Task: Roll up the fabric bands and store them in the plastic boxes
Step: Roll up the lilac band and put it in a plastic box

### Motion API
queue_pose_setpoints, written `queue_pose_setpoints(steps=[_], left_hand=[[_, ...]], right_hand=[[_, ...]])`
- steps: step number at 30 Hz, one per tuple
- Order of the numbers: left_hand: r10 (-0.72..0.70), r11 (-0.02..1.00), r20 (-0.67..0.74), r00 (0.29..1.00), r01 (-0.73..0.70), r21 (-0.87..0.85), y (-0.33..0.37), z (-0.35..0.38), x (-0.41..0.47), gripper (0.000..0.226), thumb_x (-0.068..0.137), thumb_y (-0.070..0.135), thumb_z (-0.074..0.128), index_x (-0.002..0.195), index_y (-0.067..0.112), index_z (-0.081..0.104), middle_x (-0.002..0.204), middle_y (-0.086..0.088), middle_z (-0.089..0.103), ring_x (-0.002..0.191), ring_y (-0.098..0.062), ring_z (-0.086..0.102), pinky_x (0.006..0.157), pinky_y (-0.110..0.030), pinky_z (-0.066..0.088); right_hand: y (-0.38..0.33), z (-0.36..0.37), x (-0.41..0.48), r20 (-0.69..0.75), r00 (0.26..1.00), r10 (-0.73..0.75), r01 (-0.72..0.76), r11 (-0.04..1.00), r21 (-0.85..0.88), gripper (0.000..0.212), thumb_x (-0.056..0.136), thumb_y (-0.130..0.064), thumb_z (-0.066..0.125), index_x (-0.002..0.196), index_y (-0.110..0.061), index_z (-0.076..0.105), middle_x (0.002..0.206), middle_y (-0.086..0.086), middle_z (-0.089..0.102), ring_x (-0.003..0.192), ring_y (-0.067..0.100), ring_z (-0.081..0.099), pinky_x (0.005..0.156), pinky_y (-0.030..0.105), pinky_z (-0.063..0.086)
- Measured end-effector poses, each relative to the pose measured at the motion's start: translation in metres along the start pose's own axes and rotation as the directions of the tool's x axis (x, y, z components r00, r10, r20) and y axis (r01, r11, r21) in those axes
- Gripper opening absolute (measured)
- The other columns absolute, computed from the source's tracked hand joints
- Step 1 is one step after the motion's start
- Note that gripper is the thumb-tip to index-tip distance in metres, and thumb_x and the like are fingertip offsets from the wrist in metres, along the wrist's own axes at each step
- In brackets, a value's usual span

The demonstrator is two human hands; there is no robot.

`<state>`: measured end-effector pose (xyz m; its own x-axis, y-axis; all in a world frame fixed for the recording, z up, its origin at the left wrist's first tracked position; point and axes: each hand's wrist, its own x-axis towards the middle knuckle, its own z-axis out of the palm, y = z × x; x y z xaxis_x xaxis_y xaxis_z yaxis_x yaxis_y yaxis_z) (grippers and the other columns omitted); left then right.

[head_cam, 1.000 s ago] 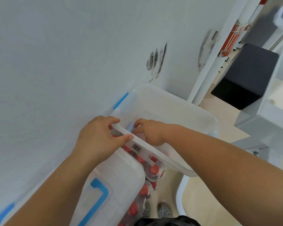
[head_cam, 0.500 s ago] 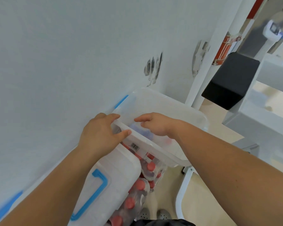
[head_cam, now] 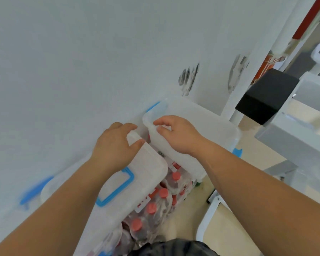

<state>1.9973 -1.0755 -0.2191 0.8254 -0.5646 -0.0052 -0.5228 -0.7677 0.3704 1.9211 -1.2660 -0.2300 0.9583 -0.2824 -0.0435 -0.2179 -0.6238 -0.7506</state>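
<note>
The open translucent plastic box with blue clips (head_cam: 207,117), on the far side, is gripped at its near rim by the right hand (head_cam: 177,135), fingers curled over the edge. The left hand (head_cam: 115,146) is clamped on the far corner of the near translucent lidded box with a blue handle (head_cam: 137,182). No fabric bands can be made out. The boxes are judged light, stiff and slick, and rim holds suit them.

The beige floor (head_cam: 235,235) carries shrink-wrapped packs of red-capped bottles (head_cam: 151,209). A lidded plastic box (head_cam: 146,174) lies on them, with an open plastic box (head_cam: 207,119) just beyond it.
</note>
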Motion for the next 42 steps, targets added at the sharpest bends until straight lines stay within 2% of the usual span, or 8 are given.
queue_pose_setpoints(steps=[5, 9, 16, 24, 28, 34, 37, 42], left_hand=[[0.025, 1.0, -0.005, 1.0, -0.025, -0.018, -0.008, 0.0, -0.012, 0.049, 0.091, 0.049, 0.06, 0.137, 0.033, 0.053, 0.123, 0.001, 0.055, 0.107, -0.021, 0.058, 0.09, -0.033, 0.046], [0.12, 0.992, 0.01, 0.993, -0.12, -0.026, 0.008, 0.004, -0.008, 0.05, 0.092, 0.045, 0.061, 0.139, 0.032, 0.052, 0.129, 0.001, 0.053, 0.114, -0.023, 0.056, 0.094, -0.035, 0.046], [0.301, 0.952, 0.046, 0.952, -0.303, 0.045, 0.054, 0.022, 0.024, 0.041, 0.097, 0.045, 0.053, 0.135, 0.031, 0.057, 0.131, 0.0, 0.055, 0.119, -0.028, 0.048, 0.101, -0.041, 0.042], [0.302, 0.922, 0.203, 0.931, -0.339, 0.186, 0.077, 0.047, 0.052, 0.042, 0.089, 0.064, 0.054, 0.112, 0.032, 0.069, 0.116, 0.002, 0.062, 0.114, -0.025, 0.05, 0.092, -0.038, 0.043], [0.28, 0.929, 0.225, 0.933, -0.322, 0.183, 0.071, 0.051, 0.053, 0.044, 0.087, 0.067, 0.054, 0.112, 0.034, 0.067, 0.117, 0.004, 0.061, 0.114, -0.023, 0.049, 0.093, -0.037, 0.043], [0.287, 0.937, 0.213, 0.934, -0.32, 0.141, 0.069, 0.05, 0.051, 0.045, 0.088, 0.066, 0.055, 0.116, 0.033, 0.066, 0.116, 0.006, 0.061, 0.112, -0.02, 0.05, 0.093, -0.036, 0.044], [0.289, 0.941, 0.195, 0.937, -0.316, 0.125, 0.069, 0.048, 0.051, 0.045, 0.086, 0.066, 0.057, 0.116, 0.033, 0.066, 0.115, 0.006, 0.062, 0.11, -0.02, 0.051, 0.092, -0.035, 0.045], [0.315, 0.949, 0.087, 0.945, -0.314, -0.025, 0.073, 0.04, 0.048, 0.05, 0.085, 0.058, 0.066, 0.125, 0.028, 0.064, 0.12, 0.002, 0.065, 0.113, -0.024, 0.055, 0.097, -0.037, 0.045]], right_hand=[[-0.017, 0.014, -0.005, 0.051, 0.992, -0.114, 0.119, 0.986, -0.115, 0.029, 0.1, -0.021, 0.054, 0.127, -0.021, 0.066, 0.133, 0.0, 0.062, 0.123, 0.018, 0.056, 0.107, 0.035, 0.042], [0.008, -0.007, 0.0, -0.012, 0.997, 0.075, -0.076, 0.992, -0.099, 0.029, 0.1, -0.019, 0.054, 0.126, -0.021, 0.067, 0.134, -0.001, 0.064, 0.122, 0.017, 0.058, 0.105, 0.029, 0.041], [0.056, -0.066, 0.004, 0.256, 0.896, 0.362, -0.241, 0.882, -0.405, 0.033, 0.099, -0.016, 0.055, 0.129, -0.025, 0.066, 0.133, -0.003, 0.062, 0.12, 0.019, 0.058, 0.103, 0.031, 0.045], [0.079, -0.054, 0.018, 0.487, 0.678, 0.551, 0.086, 0.598, -0.797, 0.05, 0.092, -0.028, 0.07, 0.14, -0.022, 0.057, 0.137, -0.001, 0.056, 0.123, 0.024, 0.055, 0.091, 0.03, 0.044], [0.111, -0.037, 0.03, 0.487, 0.573, 0.659, 0.194, 0.468, -0.862, 0.031, 0.079, -0.036, 0.079, 0.105, -0.022, 0.072, 0.111, 0.0, 0.068, 0.107, 0.031, 0.063, 0.097, 0.047, 0.052], [0.116, -0.043, 0.018, 0.421, 0.718, 0.554, 0.146, 0.472, -0.869, 0.009, 0.089, -0.016, 0.068, 0.097, -0.011, 0.069, 0.086, 0.002, 0.06, 0.083, 0.023, 0.056, 0.079, 0.035, 0.05], [0.099, -0.055, 0.017, 0.394, 0.814, 0.426, 0.077, 0.594, -0.801, 0.015, 0.089, -0.015, 0.061, 0.096, -0.009, 0.073, 0.087, 0.007, 0.066, 0.073, 0.021, 0.052, 0.068, 0.034, 0.046], [0.049, -0.095, 0.0, 0.239, 0.957, 0.163, 0.016, 0.796, -0.606, 0.017, 0.095, -0.025, 0.061, 0.107, -0.023, 0.072, 0.097, -0.005, 0.066, 0.091, 0.018, 0.06, 0.079, 0.032, 0.05]])
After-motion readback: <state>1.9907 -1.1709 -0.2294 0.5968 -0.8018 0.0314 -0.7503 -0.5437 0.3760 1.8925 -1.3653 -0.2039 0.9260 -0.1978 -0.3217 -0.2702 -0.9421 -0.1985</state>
